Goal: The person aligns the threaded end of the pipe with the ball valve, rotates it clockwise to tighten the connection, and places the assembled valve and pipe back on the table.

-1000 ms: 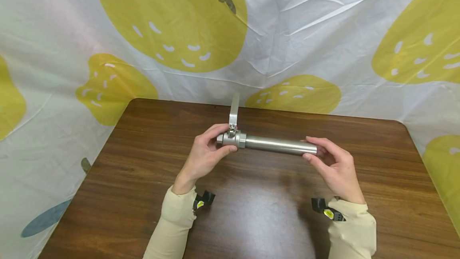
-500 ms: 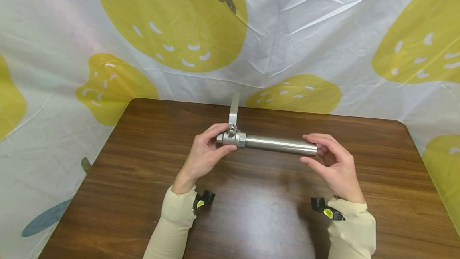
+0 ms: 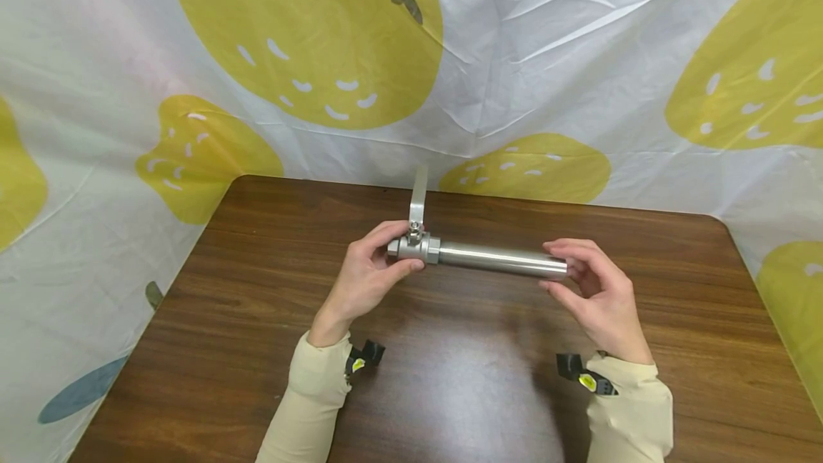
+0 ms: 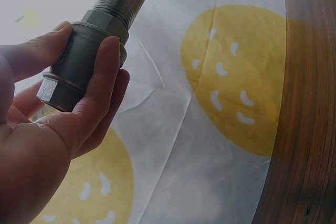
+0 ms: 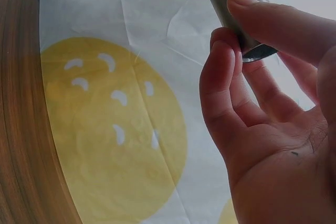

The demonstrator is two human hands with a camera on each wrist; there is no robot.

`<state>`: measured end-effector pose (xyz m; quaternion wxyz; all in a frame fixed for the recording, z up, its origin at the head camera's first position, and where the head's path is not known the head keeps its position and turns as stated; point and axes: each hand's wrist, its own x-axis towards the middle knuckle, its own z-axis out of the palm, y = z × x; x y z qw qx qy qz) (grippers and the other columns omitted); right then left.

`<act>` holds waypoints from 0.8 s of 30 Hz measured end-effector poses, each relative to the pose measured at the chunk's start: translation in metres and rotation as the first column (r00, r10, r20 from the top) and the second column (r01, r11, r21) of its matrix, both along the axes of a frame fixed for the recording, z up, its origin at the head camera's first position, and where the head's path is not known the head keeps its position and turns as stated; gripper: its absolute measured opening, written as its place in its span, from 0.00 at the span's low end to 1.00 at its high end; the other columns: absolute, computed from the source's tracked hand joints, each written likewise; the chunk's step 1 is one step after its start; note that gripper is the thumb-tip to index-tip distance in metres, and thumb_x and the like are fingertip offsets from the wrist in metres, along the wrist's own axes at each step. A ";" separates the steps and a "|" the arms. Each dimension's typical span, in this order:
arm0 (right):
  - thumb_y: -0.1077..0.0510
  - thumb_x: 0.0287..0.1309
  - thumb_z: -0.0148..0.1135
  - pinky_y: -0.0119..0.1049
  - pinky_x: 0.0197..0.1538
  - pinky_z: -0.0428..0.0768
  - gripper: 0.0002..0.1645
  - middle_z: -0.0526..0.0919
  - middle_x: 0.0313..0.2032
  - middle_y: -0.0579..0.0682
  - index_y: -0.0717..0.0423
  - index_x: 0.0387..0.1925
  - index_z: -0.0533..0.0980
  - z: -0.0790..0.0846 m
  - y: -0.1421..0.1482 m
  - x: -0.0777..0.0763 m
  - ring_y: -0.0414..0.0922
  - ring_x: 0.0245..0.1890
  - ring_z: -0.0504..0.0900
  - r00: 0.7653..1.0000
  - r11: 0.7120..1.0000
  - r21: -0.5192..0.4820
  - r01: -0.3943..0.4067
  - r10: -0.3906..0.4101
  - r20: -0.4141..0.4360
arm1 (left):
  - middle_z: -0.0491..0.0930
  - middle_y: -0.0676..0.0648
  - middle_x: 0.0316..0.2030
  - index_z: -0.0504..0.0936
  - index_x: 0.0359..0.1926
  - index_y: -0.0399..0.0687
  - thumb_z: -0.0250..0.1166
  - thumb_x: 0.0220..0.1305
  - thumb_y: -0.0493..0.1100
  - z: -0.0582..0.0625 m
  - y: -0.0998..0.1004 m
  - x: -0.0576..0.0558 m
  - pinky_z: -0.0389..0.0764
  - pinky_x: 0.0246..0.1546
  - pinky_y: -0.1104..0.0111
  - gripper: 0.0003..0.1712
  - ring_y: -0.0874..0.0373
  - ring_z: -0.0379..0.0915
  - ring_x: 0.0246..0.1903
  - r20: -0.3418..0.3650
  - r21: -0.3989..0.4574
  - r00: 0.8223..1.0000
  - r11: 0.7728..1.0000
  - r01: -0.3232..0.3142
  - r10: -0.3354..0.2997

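Note:
In the head view my left hand (image 3: 366, 281) grips the body of a silver ball valve (image 3: 414, 247), thumb on the near side and fingers behind. The valve's flat lever handle (image 3: 419, 195) points away toward the back. A steel pipe (image 3: 495, 258) extends rightward from the valve's hex end. Some pipe thread (image 4: 113, 9) shows at that joint in the left wrist view. My right hand (image 3: 598, 291) holds the pipe's free end between thumb and fingers; the open pipe end (image 5: 258, 52) faces its palm. Valve and pipe are held up above the table.
A brown wood-grain table (image 3: 450, 391) lies below both hands. A white cloth (image 3: 476, 91) printed with yellow fruit hangs behind it and along the sides. Each wrist carries a small black camera strap.
The right thumb and fingers spread a little from the pipe end, then came back in toward it. My left hand and the valve have stayed in place.

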<state>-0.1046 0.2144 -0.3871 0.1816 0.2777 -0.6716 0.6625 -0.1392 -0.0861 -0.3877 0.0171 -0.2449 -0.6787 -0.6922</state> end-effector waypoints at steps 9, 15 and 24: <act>0.89 0.27 0.60 0.27 0.42 0.77 0.28 0.73 0.43 0.70 0.81 0.39 0.69 0.001 0.000 0.000 0.47 0.44 0.76 1.000 1.000 0.003 0.004 -0.004 -0.014 | 0.72 0.41 0.49 0.72 0.52 0.36 0.67 0.47 0.29 0.000 0.000 -0.001 0.77 0.42 0.73 0.28 0.56 0.70 0.44 -0.009 0.002 1.000 1.000 0.001 -0.001; 0.88 0.28 0.60 0.26 0.40 0.76 0.27 0.73 0.42 0.70 0.81 0.39 0.69 0.002 -0.001 0.000 0.47 0.43 0.76 1.000 1.000 0.008 0.009 -0.009 -0.017 | 0.72 0.42 0.49 0.72 0.52 0.36 0.67 0.47 0.30 0.000 0.000 -0.001 0.77 0.43 0.73 0.27 0.56 0.70 0.45 -0.009 -0.007 1.000 1.000 -0.002 0.002; 0.88 0.27 0.60 0.26 0.39 0.75 0.28 0.74 0.42 0.69 0.80 0.39 0.69 0.001 -0.001 0.000 0.47 0.43 0.76 1.000 1.000 0.014 0.015 -0.015 -0.017 | 0.72 0.41 0.49 0.73 0.52 0.36 0.67 0.47 0.29 -0.001 0.000 -0.001 0.77 0.43 0.73 0.27 0.56 0.70 0.45 0.002 -0.007 1.000 1.000 -0.004 0.004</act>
